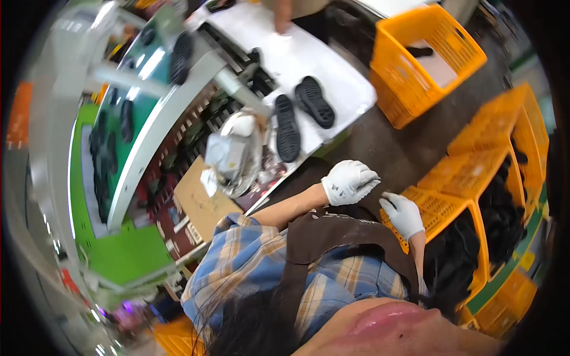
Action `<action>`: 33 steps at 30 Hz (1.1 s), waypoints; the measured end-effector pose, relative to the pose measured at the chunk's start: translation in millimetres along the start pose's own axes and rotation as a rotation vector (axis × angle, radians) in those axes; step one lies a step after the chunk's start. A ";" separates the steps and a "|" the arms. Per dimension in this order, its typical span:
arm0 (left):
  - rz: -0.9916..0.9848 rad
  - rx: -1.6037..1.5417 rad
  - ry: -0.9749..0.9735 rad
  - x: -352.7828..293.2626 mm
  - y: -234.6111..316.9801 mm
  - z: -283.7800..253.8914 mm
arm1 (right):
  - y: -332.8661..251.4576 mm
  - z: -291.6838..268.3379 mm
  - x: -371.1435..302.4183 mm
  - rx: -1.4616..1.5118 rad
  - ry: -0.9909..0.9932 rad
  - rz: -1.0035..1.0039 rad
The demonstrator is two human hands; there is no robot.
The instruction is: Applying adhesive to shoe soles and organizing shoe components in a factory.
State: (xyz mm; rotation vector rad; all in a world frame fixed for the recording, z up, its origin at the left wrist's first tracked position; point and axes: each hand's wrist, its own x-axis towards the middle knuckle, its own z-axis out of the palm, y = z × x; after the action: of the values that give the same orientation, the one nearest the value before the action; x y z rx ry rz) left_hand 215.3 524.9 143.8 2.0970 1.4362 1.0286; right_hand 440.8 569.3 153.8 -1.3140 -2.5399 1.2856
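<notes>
My left hand (350, 183), in a white glove with dark marks, is held in front of my body near the table's edge. Its fingers are curled in, and nothing shows in them. My right hand (402, 215), also in a white glove, is beside the orange crate (436, 204) on the right. Its fingers are apart, and I see nothing in it. Closest to my left hand on the white tabletop (341, 77) are two black shoe soles, one (287, 129) nearer and one (315, 102) farther right.
A green conveyor (136, 71) carrying dark soles runs along the left, behind a white frame. A round tray of wrapped items (234, 157) and a cardboard sheet (199, 193) sit below the tabletop. Another orange crate (395, 83) stands far right; dark pieces (457, 243) fill crates nearby. Another person's hand (283, 16) shows at the far side.
</notes>
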 end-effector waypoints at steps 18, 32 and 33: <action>0.242 0.031 -0.184 298.5 -109.6 111.4 | 124.7 -210.6 122.5 0.031 0.023 0.190; 0.020 0.211 -0.415 469.8 -116.4 211.8 | 481.5 -455.7 143.9 0.586 0.457 0.606; 0.008 0.223 -0.427 475.8 -113.4 220.9 | 524.7 -467.2 144.5 0.618 0.625 0.635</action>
State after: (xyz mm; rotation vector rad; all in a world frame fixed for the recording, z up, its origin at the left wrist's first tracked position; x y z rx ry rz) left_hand 407.7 1022.8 88.8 2.2979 1.3691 0.3947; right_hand 864.9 1140.8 65.0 -1.9803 -1.2188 1.2728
